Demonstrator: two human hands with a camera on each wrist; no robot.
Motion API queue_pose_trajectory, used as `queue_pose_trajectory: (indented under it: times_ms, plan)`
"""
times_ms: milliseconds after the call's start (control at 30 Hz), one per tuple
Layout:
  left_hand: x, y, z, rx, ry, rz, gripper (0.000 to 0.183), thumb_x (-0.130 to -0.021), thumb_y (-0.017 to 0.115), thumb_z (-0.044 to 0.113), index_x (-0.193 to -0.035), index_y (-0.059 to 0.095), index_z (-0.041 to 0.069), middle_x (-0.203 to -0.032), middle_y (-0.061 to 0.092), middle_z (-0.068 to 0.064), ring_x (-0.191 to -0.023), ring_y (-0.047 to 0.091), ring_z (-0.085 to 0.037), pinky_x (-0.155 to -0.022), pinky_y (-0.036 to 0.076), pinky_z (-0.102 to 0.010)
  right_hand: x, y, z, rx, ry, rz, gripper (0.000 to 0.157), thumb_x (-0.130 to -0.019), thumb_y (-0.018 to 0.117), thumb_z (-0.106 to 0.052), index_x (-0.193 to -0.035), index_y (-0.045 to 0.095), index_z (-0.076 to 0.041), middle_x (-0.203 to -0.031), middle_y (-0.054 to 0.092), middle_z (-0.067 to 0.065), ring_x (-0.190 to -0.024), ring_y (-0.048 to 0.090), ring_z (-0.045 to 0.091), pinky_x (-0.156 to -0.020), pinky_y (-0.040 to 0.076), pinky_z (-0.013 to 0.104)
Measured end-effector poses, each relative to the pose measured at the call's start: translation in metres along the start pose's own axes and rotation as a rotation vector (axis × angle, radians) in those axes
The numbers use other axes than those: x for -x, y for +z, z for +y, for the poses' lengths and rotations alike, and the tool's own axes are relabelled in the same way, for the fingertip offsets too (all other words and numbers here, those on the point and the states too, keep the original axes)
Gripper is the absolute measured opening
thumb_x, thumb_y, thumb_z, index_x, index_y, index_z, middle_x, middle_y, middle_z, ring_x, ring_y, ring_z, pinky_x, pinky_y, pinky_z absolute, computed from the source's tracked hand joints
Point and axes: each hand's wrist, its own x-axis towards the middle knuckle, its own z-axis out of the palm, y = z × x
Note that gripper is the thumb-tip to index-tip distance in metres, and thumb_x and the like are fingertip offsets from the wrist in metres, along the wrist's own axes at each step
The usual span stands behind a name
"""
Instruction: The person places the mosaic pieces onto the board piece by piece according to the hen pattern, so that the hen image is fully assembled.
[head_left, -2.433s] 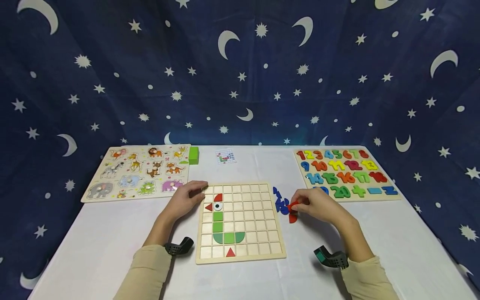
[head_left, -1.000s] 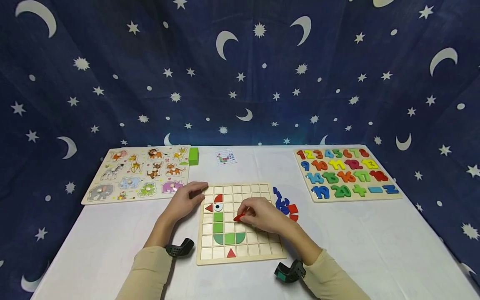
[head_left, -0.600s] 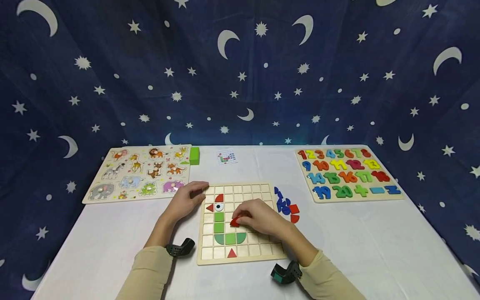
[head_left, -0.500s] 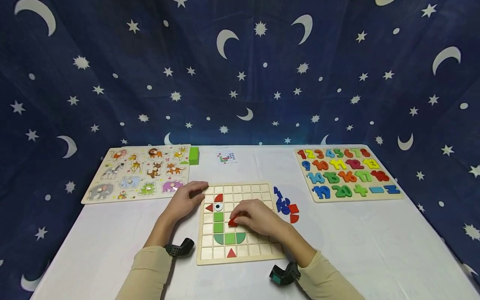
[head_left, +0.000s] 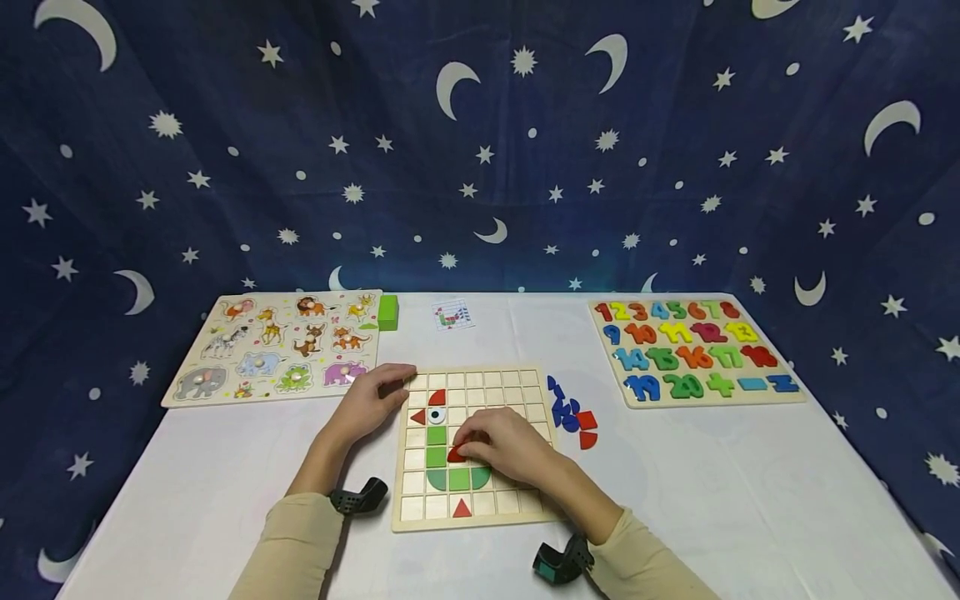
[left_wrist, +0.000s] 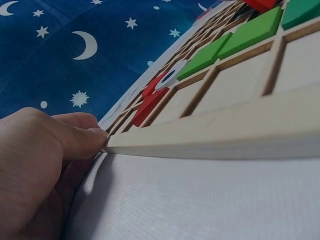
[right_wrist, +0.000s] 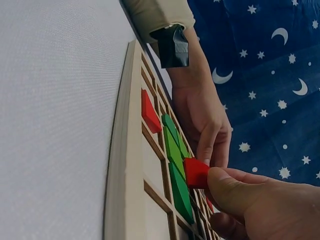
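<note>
1. head view: grid board [head_left: 414, 483], wooden, flat on the tabletop [head_left: 225, 475]; landmark for all entries below.
2. head view: left hand [head_left: 367, 404], at the grid board's far-left corner; fingers relaxed, thumb apart from them, touching the edge, presumably to stop the board sliding.
3. head view: right hand [head_left: 506, 446], over the grid board, thumb and fingertips clamped on a red piece [head_left: 454, 456], just right of the lower green square [head_left: 436, 457]; a narrow pinch, likely chosen to leave neighbouring pieces undisturbed.
4. head view: set pieces in the grid board's left part: red quarter [head_left: 437, 398], eye disc [head_left: 436, 414], more green pieces, and a red triangle [head_left: 461, 507] in the nearest row.
5. head view: blue pieces [head_left: 570, 422] and red square [head_left: 587, 420], loose, right of the grid board, probably kept there for easy reach.
6. head view: small printed card [head_left: 452, 315], beyond the grid board, seemingly laid in plain sight for consulting.
7. head view: animal board [head_left: 232, 400], left of and beyond the grid board; number board [head_left: 712, 402], right of and beyond it; both apparently set aside.
8. left wrist view: left hand's digits meet the grid board's corner; grip beneath hidden.
9. right wrist view: red piece pinched, tilted above the grid board's green pieces; whether it touches a cell, cannot tell.
</note>
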Motion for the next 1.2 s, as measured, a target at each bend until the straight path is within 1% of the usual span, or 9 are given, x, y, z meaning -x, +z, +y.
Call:
queue_pose_trajectory:
  times_ms: [267,433,600,933,1100,1200]
  plan:
    - [0.0011,0.0012,-0.0014,-0.015,0.005,0.007,0.039,-0.088,0.063,0.004,-0.127,0.06,0.005,-0.13,0.06,-0.012,-0.127,0.05,-0.033,-0.11,0.036,-0.05,0.001,-0.0029,-0.0012,0.061,0.025,0.009,0.007,-0.089,0.065,-0.028,-0.092,0.072,-0.026,-0.088,0.067,-0.017,-0.083,0.057,0.0,-0.084,0.05,0.024]
    - [0.0006,0.001,-0.0014,-0.002,0.001,0.003,0.039,-0.088,0.063,0.005,-0.127,0.06,0.005,-0.13,0.059,-0.012,-0.128,0.049,-0.032,-0.111,0.036,-0.049,0.001,-0.0009,-0.0026,0.058,0.024,0.012,0.008,-0.09,0.065,-0.028,-0.091,0.072,-0.026,-0.089,0.068,-0.016,-0.084,0.058,-0.001,-0.084,0.051,0.024]
    - [-0.0007,0.0006,-0.0022,-0.008,-0.004,0.002,0.039,-0.088,0.063,0.005,-0.127,0.06,0.007,-0.13,0.059,-0.01,-0.129,0.049,-0.031,-0.111,0.035,-0.049,0.0005,0.0007,-0.0044,0.053,0.02,0.023,0.008,-0.09,0.064,-0.028,-0.091,0.072,-0.025,-0.088,0.068,-0.016,-0.082,0.057,-0.001,-0.08,0.051,0.021]
    - [-0.0001,0.0,-0.0004,-0.009,0.004,-0.006,0.04,-0.088,0.063,0.005,-0.128,0.06,0.006,-0.131,0.059,-0.011,-0.129,0.049,-0.032,-0.112,0.035,-0.05,0.0008,-0.0005,-0.0025,0.077,0.009,0.009,0.008,-0.09,0.064,-0.027,-0.092,0.072,-0.025,-0.088,0.068,-0.016,-0.083,0.058,-0.001,-0.08,0.051,0.022]
    - [-0.0002,-0.0005,-0.0004,-0.006,-0.001,-0.006,0.04,-0.089,0.062,0.005,-0.128,0.06,0.006,-0.131,0.058,-0.011,-0.129,0.049,-0.032,-0.112,0.035,-0.05,0.0007,0.0002,-0.0022,0.092,0.005,-0.003,0.009,-0.091,0.064,-0.027,-0.092,0.072,-0.024,-0.089,0.068,-0.015,-0.085,0.059,0.0,-0.082,0.051,0.023]
    - [-0.0001,-0.0006,-0.0007,-0.006,-0.02,-0.008,0.039,-0.089,0.062,0.007,-0.128,0.06,0.007,-0.132,0.058,-0.01,-0.13,0.048,-0.03,-0.112,0.034,-0.048,0.0005,0.0006,-0.002,0.103,0.002,-0.013,0.01,-0.091,0.064,-0.028,-0.093,0.073,-0.024,-0.089,0.067,-0.015,-0.084,0.058,0.001,-0.082,0.051,0.023]
